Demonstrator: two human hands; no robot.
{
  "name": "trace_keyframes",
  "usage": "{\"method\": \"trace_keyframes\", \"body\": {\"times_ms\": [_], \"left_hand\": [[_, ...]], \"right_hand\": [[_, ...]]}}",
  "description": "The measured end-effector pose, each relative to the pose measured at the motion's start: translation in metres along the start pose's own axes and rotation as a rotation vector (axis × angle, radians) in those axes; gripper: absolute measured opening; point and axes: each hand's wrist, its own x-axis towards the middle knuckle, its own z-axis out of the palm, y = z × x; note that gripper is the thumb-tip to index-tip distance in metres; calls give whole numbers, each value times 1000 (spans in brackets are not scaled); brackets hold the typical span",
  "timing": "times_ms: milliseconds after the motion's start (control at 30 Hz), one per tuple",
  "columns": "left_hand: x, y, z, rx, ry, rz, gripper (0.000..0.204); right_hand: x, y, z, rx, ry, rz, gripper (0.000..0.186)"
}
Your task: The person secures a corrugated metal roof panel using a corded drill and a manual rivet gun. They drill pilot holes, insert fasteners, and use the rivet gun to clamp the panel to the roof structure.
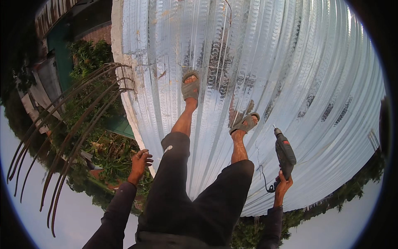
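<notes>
My right hand (pixel 283 186) is wrapped round the handle of a dark power drill (pixel 285 152) with a red mark on its body. The drill's bit points away from me, above the metal roofing sheet (pixel 224 145). A black cord (pixel 264 179) curls from the drill's handle onto the sheet. On the left, my left hand (pixel 140 164) hangs near the roof's edge with its fingers loosely bent and apart. Nothing shows between them, though the palm is hidden. My sandalled feet stand on the ribbed, shiny sheet.
Several bent rebar rods (pixel 78 112) jut out past the left edge from a concrete rim (pixel 129 103). Beyond that edge, plants (pixel 103 145) and other structures lie lower down. A thin wire (pixel 182 65) crosses the sheet ahead of my feet. Trees line the far right.
</notes>
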Motion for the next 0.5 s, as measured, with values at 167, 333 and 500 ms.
{"method": "trace_keyframes", "body": {"times_ms": [167,333,500], "left_hand": [[-40,-57,-37,-32,86,-9,39],[-80,-149,-7,-19,81,-18,41],[-72,-279,30,-163,-117,134,26]], "right_hand": [[-37,56,15,-12,-212,33,37],[-55,110,33,3,-344,-30,34],[-69,190,26,18,-327,-85,32]]}}
